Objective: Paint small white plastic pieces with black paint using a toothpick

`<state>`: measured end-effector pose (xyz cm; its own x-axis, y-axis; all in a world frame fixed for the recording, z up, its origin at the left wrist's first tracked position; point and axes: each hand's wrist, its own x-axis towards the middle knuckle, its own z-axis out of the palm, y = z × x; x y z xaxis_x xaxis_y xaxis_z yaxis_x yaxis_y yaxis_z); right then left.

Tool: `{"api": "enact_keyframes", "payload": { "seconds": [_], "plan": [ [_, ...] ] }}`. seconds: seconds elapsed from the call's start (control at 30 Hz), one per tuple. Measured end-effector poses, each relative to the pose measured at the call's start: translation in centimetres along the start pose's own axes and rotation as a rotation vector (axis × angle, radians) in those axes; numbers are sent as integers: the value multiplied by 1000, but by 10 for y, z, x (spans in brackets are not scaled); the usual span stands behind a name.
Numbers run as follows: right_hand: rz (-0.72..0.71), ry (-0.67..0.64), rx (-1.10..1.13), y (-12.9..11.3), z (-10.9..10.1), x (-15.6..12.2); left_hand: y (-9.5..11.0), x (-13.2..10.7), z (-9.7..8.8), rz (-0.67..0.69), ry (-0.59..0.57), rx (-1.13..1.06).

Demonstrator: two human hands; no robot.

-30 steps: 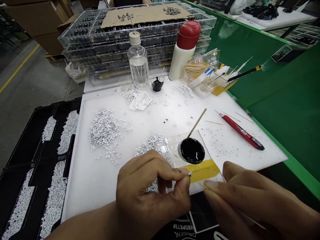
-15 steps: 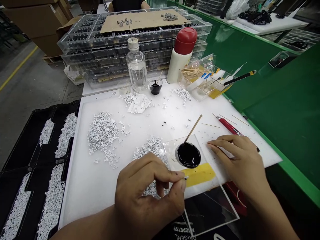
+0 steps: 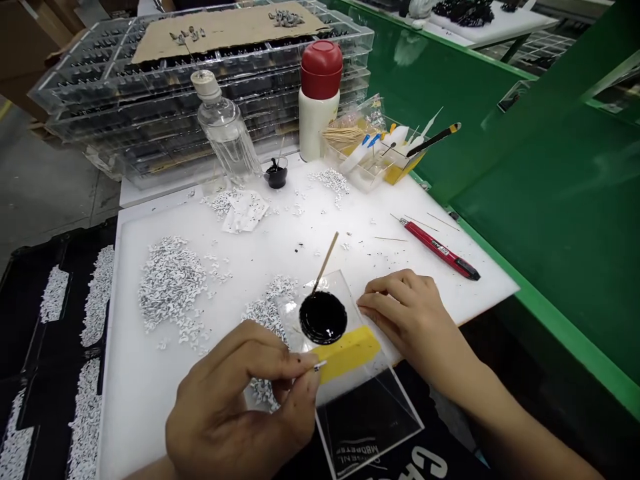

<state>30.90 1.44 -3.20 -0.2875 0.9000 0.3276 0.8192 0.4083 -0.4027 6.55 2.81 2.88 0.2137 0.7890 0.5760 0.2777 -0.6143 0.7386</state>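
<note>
The right hand (image 3: 413,307) has drawn back from the small white-and-black piece (image 3: 320,365) and sits just right of the clear flat plate (image 3: 373,408), near the white worktop's (image 3: 127,400) front edge, so the left hand (image 3: 245,393) has the piece alone. Its grip is narrow, thumb and forefinger pinching the piece at their tips, nearer the front edge than the round glossy black pool (image 3: 323,317). From here I can't tell whether the right fingers hold anything.
</note>
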Motion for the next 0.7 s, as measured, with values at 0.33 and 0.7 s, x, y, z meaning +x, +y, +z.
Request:
{"api": "enact_keyframes", "payload": {
  "seconds": [0.33, 0.7],
  "plan": [
    [195, 97, 292, 10, -21, 1, 1, 2, 1, 5, 7, 7],
    [306, 379, 939, -25, -30, 20, 0, -2, 1, -24, 26, -33]
  ]
}}
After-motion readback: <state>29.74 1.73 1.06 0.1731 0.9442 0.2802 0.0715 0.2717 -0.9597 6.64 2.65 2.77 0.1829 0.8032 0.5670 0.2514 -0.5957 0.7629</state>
